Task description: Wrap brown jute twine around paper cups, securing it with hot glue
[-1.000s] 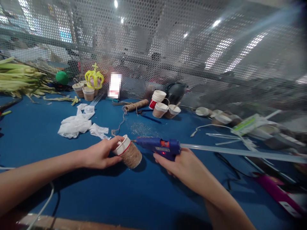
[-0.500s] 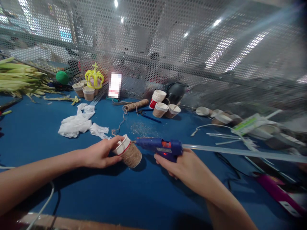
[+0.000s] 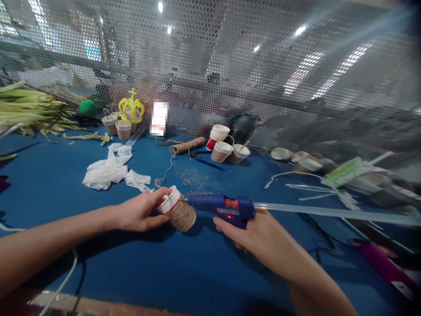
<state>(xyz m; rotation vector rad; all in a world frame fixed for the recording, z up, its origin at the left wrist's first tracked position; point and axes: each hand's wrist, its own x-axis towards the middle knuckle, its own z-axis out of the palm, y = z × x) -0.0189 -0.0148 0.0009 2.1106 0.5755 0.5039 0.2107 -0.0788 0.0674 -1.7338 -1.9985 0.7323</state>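
My left hand [image 3: 141,210] grips the white rim of a small cup [image 3: 183,216] wrapped in brown twine, tilted on its side with a red line below the rim. My right hand [image 3: 250,230] is closed round a blue glue gun [image 3: 220,208] with a lit red light and a long clear glue stick [image 3: 312,211] out of its back. The gun's nozzle points left and is at the cup, just below the rim. A strand of twine [image 3: 171,162] runs from the cup to a twine roll [image 3: 189,145] behind.
Wrapped cups [image 3: 221,152] stand behind, near dark pliers [image 3: 208,163]. White crumpled tissue [image 3: 105,173], a yellow crown [image 3: 131,109] and pale husks [image 3: 29,109] lie left. At right are a white cable [image 3: 296,174], a magenta object [image 3: 384,265] and more cups [image 3: 307,164]. Perforated metal screen [image 3: 197,57] stands behind.
The whole view has shifted slightly, so things appear a little further right. Both hands keep their grips, and the gun's nozzle stays at the cup.
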